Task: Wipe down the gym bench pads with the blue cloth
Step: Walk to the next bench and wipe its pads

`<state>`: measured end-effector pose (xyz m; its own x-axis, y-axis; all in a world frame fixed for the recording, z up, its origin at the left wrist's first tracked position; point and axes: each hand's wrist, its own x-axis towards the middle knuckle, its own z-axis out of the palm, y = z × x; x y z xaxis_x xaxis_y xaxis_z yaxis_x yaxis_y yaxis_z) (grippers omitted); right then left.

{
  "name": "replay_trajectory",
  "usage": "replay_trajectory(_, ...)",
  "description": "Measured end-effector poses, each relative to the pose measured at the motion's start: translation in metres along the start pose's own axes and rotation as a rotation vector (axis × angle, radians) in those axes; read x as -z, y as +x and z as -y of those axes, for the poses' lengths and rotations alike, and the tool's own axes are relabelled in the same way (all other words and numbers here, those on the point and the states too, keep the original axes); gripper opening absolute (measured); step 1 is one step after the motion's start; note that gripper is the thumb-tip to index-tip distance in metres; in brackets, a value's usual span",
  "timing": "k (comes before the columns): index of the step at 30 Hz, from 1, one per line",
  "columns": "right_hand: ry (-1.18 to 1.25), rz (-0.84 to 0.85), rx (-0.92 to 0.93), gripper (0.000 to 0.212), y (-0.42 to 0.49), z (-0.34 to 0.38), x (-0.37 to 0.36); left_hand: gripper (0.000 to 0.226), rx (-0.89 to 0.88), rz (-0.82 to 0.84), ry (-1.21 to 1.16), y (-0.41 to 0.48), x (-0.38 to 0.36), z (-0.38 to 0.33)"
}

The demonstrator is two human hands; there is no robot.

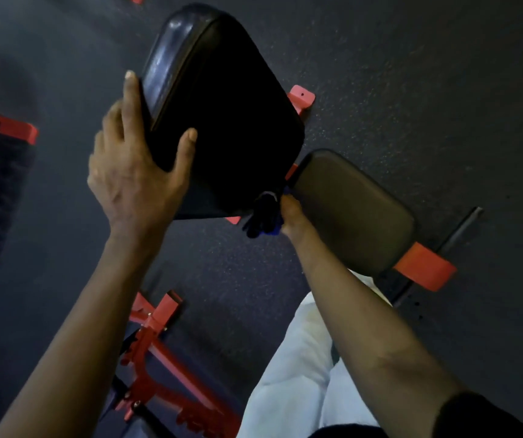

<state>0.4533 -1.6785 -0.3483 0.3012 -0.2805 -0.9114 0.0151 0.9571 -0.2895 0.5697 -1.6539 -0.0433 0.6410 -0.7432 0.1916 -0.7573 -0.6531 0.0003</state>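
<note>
A large black back pad [222,121] of the gym bench stands raised in the middle of the head view. My left hand [137,165] grips its near left corner, thumb on the face and fingers along the side. A smaller grey seat pad [355,213] lies to its right. My right hand [291,216] holds the dark blue cloth [265,218] bunched at the gap between the two pads, at the back pad's lower edge. Most of the cloth looks black in the dim light.
Red frame parts [424,270] stick out beyond the seat pad, and a red toothed adjuster bracket [149,343] sits below my left forearm. Another red bar [17,128] lies at the left edge. Dark speckled rubber floor [412,90] surrounds the bench. My white trouser leg [295,368] is at the bottom.
</note>
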Motion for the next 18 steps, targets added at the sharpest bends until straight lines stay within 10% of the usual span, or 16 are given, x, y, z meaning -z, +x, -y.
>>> replay_trajectory(3,-0.302,-0.082,0.232,0.005,-0.023,0.005,0.050,0.072,0.014,-0.161,-0.113,-0.011,-0.009,0.004)
replay_trajectory(10,-1.375,-0.248,0.515,0.052,-0.043,0.030,0.175,0.058,0.156,-0.246,-0.474,-0.149,-0.052,-0.005)
replay_trajectory(18,-1.911,-0.029,0.471,0.082,0.009,0.050,0.226,0.069,0.738,0.812,-0.775,-0.234,-0.201,-0.052)
